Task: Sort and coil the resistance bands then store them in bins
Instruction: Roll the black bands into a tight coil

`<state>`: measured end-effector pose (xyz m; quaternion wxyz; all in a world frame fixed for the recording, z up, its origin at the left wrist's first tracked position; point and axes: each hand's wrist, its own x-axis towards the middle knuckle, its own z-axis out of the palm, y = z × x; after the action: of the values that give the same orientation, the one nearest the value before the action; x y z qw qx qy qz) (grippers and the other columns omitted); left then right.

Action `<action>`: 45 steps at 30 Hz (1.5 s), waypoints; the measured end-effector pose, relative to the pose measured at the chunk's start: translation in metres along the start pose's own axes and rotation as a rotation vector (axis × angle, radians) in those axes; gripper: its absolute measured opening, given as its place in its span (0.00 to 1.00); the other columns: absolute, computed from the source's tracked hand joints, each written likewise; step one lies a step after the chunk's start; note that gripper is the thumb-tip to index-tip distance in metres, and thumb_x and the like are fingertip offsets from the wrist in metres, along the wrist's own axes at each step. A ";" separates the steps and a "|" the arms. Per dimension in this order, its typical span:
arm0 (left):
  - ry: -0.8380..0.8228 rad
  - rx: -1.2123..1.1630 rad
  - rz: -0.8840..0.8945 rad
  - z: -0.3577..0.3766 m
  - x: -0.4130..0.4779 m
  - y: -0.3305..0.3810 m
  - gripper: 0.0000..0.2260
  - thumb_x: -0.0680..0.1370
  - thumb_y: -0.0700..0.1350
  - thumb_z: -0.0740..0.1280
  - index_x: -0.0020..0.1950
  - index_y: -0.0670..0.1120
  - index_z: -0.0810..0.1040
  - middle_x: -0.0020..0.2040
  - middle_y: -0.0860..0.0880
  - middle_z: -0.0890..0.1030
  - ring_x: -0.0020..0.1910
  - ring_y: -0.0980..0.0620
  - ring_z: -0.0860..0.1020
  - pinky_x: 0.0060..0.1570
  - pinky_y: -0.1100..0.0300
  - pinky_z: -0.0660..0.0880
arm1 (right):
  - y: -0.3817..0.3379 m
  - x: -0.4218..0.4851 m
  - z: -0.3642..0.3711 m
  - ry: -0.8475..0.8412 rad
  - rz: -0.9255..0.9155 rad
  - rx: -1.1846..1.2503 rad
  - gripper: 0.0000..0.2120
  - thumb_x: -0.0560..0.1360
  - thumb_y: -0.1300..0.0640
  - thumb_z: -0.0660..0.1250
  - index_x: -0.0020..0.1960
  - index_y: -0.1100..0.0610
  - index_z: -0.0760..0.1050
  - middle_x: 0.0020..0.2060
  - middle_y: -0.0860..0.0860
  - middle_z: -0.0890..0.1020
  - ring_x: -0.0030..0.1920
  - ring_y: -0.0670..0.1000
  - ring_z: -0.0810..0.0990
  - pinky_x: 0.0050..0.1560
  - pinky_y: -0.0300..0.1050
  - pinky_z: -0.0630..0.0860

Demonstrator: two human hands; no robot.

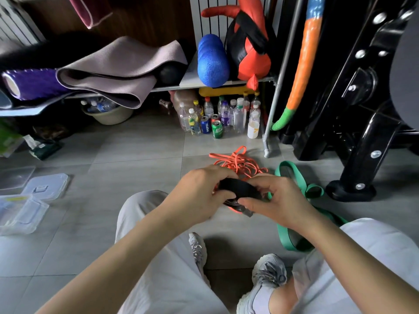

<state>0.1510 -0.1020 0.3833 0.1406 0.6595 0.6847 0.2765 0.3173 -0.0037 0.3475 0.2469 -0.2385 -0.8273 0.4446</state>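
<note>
- The black band (pixel 238 189) is up off the floor, between the two hands and in front of the knees.
- It is bent into a small loop. Its long way runs side to side, from one hand to the other.
- The left hand (pixel 199 193) has its fingers and thumb curled round the left end of the black band.
- The right hand (pixel 278 200) pinches the right end, with the thumb below and the fingers curled over the top.
- The black band looks flat, smooth and rubbery, wide like a ribbon.
- The orange band (pixel 238 163) is thin. It lies in a messy tangle on the gray floor tiles (pixel 136 168), just behind the hands.
- The green band (pixel 283 236) is wide and flat. It lies on the floor and runs from far to near, going under the right wrist.
- The clear bins (pixel 22 214) are hard see-through plastic. They sit on the floor well off to the left, with flat lids (pixel 45 184) beside them. The edge of the view cuts them off.
- The hands hide both ends of the black band, so I cannot tell how many times it is wound.
- A bit of orange and something dark poke out under the hands. I cannot tell what the dark bit is.
- A soft gray mat (pixel 122 71) is folded on a shelf, next to a bumpy blue foam roller (pixel 212 62).
</note>
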 end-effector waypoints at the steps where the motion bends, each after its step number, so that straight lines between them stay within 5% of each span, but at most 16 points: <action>1: 0.039 -0.032 0.003 0.002 -0.001 -0.001 0.11 0.72 0.42 0.70 0.53 0.51 0.80 0.46 0.56 0.80 0.44 0.58 0.74 0.47 0.60 0.72 | 0.000 0.000 0.000 0.024 0.003 0.054 0.16 0.67 0.60 0.77 0.42 0.39 0.79 0.37 0.48 0.80 0.35 0.48 0.79 0.39 0.47 0.76; 3: 0.126 -0.167 -0.042 0.005 -0.001 -0.002 0.10 0.71 0.44 0.70 0.48 0.58 0.79 0.42 0.61 0.78 0.45 0.60 0.76 0.47 0.62 0.73 | 0.000 0.001 -0.002 0.059 0.013 0.136 0.15 0.67 0.59 0.77 0.42 0.39 0.79 0.39 0.46 0.80 0.33 0.50 0.80 0.34 0.45 0.76; 6: 0.247 -0.432 -0.143 0.006 0.000 -0.005 0.19 0.72 0.37 0.71 0.43 0.64 0.78 0.42 0.64 0.81 0.46 0.62 0.80 0.45 0.69 0.74 | 0.005 0.004 -0.002 0.056 0.051 0.157 0.19 0.68 0.62 0.76 0.44 0.38 0.79 0.39 0.39 0.84 0.38 0.40 0.82 0.39 0.31 0.75; 9: 0.325 -0.698 -0.157 0.010 0.000 -0.007 0.18 0.72 0.31 0.69 0.47 0.55 0.79 0.42 0.58 0.84 0.44 0.58 0.82 0.43 0.68 0.75 | 0.008 0.008 0.001 0.053 0.064 0.345 0.17 0.67 0.68 0.73 0.45 0.46 0.80 0.37 0.40 0.85 0.40 0.38 0.82 0.43 0.29 0.75; 12: 0.367 -1.089 -0.256 0.020 -0.001 -0.005 0.09 0.71 0.36 0.68 0.48 0.48 0.80 0.41 0.52 0.84 0.41 0.55 0.83 0.38 0.66 0.78 | 0.009 0.013 0.005 0.063 0.093 0.518 0.12 0.64 0.60 0.75 0.44 0.46 0.82 0.38 0.44 0.85 0.40 0.41 0.82 0.41 0.32 0.76; 15: 0.344 -1.360 -0.371 0.032 -0.003 -0.005 0.11 0.69 0.40 0.68 0.51 0.44 0.79 0.44 0.47 0.84 0.44 0.51 0.83 0.43 0.60 0.81 | 0.013 0.016 0.008 0.121 0.105 0.530 0.10 0.64 0.58 0.76 0.42 0.44 0.84 0.37 0.44 0.85 0.38 0.41 0.82 0.40 0.32 0.75; 18: 0.254 -1.076 -0.401 0.029 -0.003 -0.010 0.10 0.74 0.36 0.68 0.52 0.46 0.76 0.49 0.48 0.82 0.49 0.52 0.82 0.51 0.55 0.79 | 0.017 0.016 0.005 0.092 0.102 0.376 0.12 0.67 0.60 0.76 0.42 0.42 0.83 0.36 0.42 0.85 0.37 0.39 0.81 0.41 0.36 0.76; 21: 0.154 -0.224 -0.168 0.014 0.001 -0.017 0.21 0.73 0.43 0.72 0.64 0.52 0.72 0.61 0.53 0.75 0.60 0.55 0.74 0.58 0.55 0.73 | 0.021 0.016 0.003 0.018 0.102 0.133 0.09 0.68 0.62 0.76 0.44 0.49 0.83 0.35 0.48 0.85 0.34 0.41 0.78 0.38 0.45 0.76; 25: -0.069 0.305 0.080 0.004 0.015 -0.007 0.20 0.73 0.48 0.70 0.65 0.53 0.73 0.58 0.52 0.77 0.57 0.50 0.74 0.52 0.56 0.71 | 0.014 0.020 0.004 -0.003 0.036 -0.028 0.11 0.67 0.57 0.76 0.47 0.47 0.80 0.36 0.44 0.83 0.31 0.41 0.78 0.37 0.46 0.74; 29: 0.018 0.100 0.035 -0.004 0.024 -0.007 0.13 0.71 0.42 0.71 0.54 0.52 0.79 0.47 0.55 0.81 0.45 0.55 0.76 0.46 0.60 0.72 | 0.015 0.021 0.001 0.085 0.070 0.084 0.13 0.65 0.57 0.79 0.38 0.40 0.80 0.35 0.40 0.83 0.36 0.41 0.80 0.44 0.47 0.78; 33: 0.136 -0.259 -0.074 0.000 0.024 -0.011 0.17 0.69 0.38 0.74 0.47 0.60 0.79 0.41 0.66 0.80 0.44 0.63 0.79 0.48 0.74 0.71 | 0.017 0.020 -0.002 0.064 0.062 0.135 0.15 0.66 0.58 0.77 0.43 0.39 0.80 0.41 0.43 0.85 0.45 0.47 0.83 0.54 0.54 0.78; 40: 0.362 -0.748 -0.141 -0.025 0.037 -0.008 0.20 0.70 0.31 0.71 0.45 0.59 0.79 0.40 0.60 0.84 0.41 0.62 0.82 0.34 0.68 0.76 | -0.004 0.046 -0.013 0.116 0.033 0.248 0.10 0.70 0.59 0.74 0.46 0.45 0.80 0.42 0.49 0.85 0.46 0.48 0.83 0.54 0.43 0.77; 45: 0.400 -0.846 -0.198 -0.032 0.039 -0.009 0.16 0.72 0.32 0.70 0.49 0.53 0.79 0.42 0.56 0.84 0.43 0.56 0.82 0.42 0.56 0.81 | -0.016 0.053 -0.018 0.141 -0.026 0.260 0.10 0.72 0.58 0.72 0.43 0.42 0.80 0.41 0.59 0.83 0.39 0.49 0.79 0.46 0.45 0.75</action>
<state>0.1223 -0.0701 0.4104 0.2878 0.4097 0.5854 0.6376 0.2851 0.0326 0.3803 0.3390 -0.2242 -0.7466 0.5267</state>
